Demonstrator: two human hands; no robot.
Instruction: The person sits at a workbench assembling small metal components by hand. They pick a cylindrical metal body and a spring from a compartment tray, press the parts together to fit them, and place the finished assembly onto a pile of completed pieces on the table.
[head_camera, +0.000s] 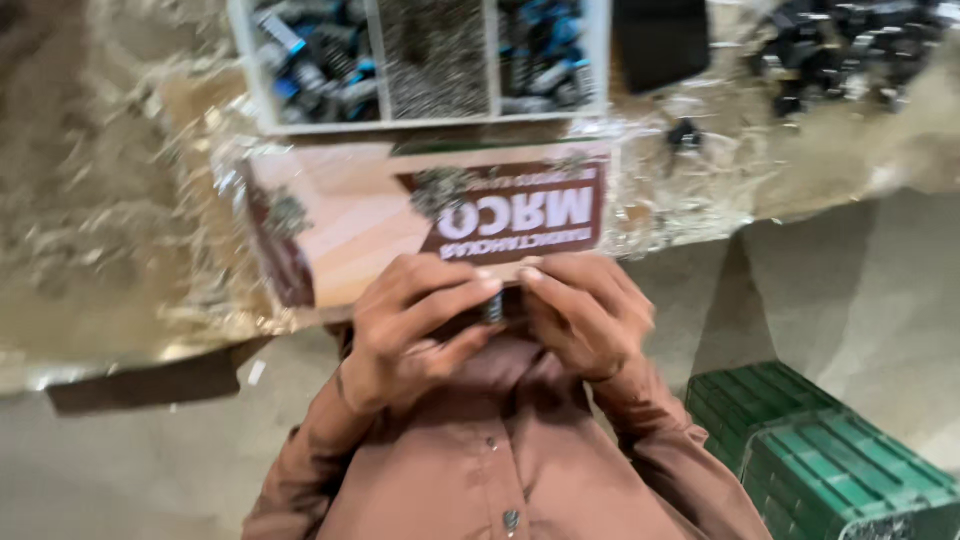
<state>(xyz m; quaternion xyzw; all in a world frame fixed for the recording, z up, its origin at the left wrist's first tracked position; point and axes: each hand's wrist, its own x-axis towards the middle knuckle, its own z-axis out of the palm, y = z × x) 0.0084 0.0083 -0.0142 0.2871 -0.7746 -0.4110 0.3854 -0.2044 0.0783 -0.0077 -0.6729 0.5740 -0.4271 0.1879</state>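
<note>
My left hand (415, 320) and my right hand (580, 310) meet close to my chest, just below the table's front edge. Together they pinch a small dark metal part (494, 308) between fingertips and thumbs; the blur hides its exact shape. Both arms wear brown shirt sleeves. Just beyond the hands lies a flat cardboard sheet (350, 215) with a dark red printed panel, and small heaps of tiny metal pieces (440, 188) rest on it.
A white divided tray (430, 122) at the back holds blue and black parts and fine metal pieces. A pile of black parts (850, 45) lies at the back right. Green plastic crates (830, 460) stand on the floor at the lower right. The table is covered with crinkled plastic film.
</note>
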